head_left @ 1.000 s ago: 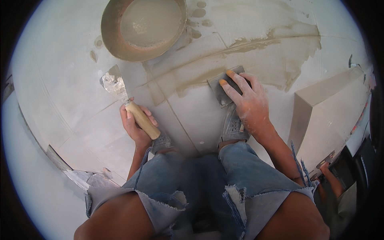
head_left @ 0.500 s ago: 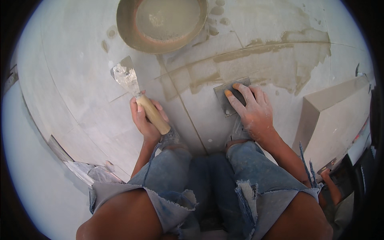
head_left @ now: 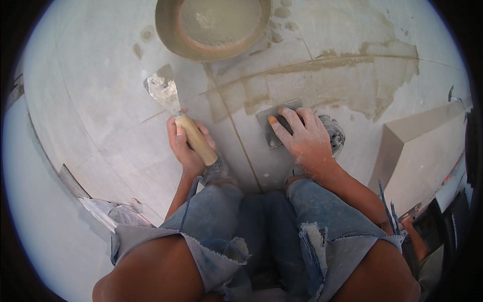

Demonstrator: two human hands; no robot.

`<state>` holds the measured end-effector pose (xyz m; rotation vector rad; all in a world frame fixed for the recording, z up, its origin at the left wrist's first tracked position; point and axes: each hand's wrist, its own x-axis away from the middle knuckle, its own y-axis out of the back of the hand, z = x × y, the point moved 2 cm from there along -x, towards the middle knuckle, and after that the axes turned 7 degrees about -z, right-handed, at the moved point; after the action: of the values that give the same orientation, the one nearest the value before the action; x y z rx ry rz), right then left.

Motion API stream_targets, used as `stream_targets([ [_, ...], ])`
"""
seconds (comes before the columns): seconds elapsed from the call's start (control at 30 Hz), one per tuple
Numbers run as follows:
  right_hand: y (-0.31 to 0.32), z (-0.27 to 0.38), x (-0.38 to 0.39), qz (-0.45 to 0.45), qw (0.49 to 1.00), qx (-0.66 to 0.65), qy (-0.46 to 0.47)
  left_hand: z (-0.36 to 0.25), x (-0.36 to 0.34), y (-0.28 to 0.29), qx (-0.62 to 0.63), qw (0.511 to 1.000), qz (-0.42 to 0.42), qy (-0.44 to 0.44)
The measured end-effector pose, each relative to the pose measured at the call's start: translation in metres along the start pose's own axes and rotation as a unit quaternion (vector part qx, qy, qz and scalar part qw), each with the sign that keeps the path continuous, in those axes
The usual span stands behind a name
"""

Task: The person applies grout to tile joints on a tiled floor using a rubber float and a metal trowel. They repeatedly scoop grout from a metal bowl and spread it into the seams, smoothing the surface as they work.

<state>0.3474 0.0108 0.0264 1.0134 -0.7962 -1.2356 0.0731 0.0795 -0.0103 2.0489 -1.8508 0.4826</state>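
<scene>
My left hand [head_left: 185, 148] is closed around the wooden handle of a putty knife [head_left: 197, 141]. Its broad metal blade, smeared with pale residue, points up and away to the left. My right hand [head_left: 308, 141], dusty and with orange coverings on two fingertips, grips a flat dark grey float [head_left: 269, 121]. The float lies on the pale tiled floor [head_left: 126, 95], just right of a tile joint [head_left: 236, 133]. Beyond it, wet brownish grout [head_left: 322, 80] is smeared along another joint. A round basin [head_left: 173, 43] at the far side holds grey-brown grout mix [head_left: 221, 22].
A box-like block [head_left: 422, 146] with pale faces stands at right. A dark grey ridged thing [head_left: 334, 135], perhaps my shoe, shows beside my right hand. Crumpled plastic [head_left: 123, 214] lies at lower left. Another person's arm [head_left: 415, 236] shows at lower right.
My right hand has slid the float leftward over the floor, uncovering the dark ridged thing beside it. The view has shifted slightly; my left hand still holds the putty knife the same way.
</scene>
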Motion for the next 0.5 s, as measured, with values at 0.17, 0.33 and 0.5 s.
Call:
stream_targets([
  [0.17,-0.007,-0.004,-0.039,-0.018,0.997,0.004,-0.07,0.002,-0.001,0.001,-0.003,1.0,0.003,-0.011],
  [0.33,-0.001,0.01,-0.033,-0.01,1.0,-0.022,-0.017,0.002,0.0,0.001,0.013,1.0,0.009,-0.009],
  [0.5,-0.02,0.023,-0.01,0.021,0.999,-0.034,0.036,-0.001,0.001,-0.003,0.001,1.0,-0.005,-0.005],
])
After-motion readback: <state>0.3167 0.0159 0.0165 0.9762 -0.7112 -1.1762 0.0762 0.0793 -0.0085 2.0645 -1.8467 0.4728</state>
